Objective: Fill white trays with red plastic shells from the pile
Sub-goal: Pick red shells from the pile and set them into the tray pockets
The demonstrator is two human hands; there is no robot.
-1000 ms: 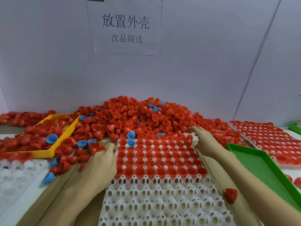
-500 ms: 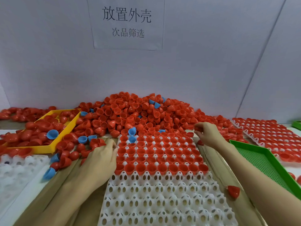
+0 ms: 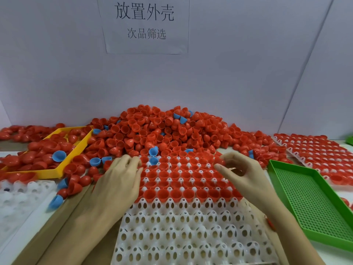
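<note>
A white tray [image 3: 191, 238] lies flat in front of the person, its far rows filled with red shells [image 3: 175, 175] seated open side up, its near rows bare. Beyond the tray's far edge, against the wall, sits the pile [image 3: 162, 131] of loose red shells, a few blue shells [image 3: 59, 155] mixed in.

The left hand [image 3: 118, 178] rests palm down over the tray's left edge, fingers extended toward the far left corner, where their tips meet the loose shells; it grips nothing visible. The right hand [image 3: 238, 169] hovers above the filled rows on the right side, fingers curled, thumb and fingertips pinching one red shell [image 3: 219, 161] clear of the tray.

A yellow tray [image 3: 74, 155] holding red shells lies to the left, touching the pile. A green perforated tray [image 3: 309, 203] lies to the right, and a second, filled white tray [image 3: 321, 152] beyond it. A paper sign [image 3: 145, 23] hangs on the wall.
</note>
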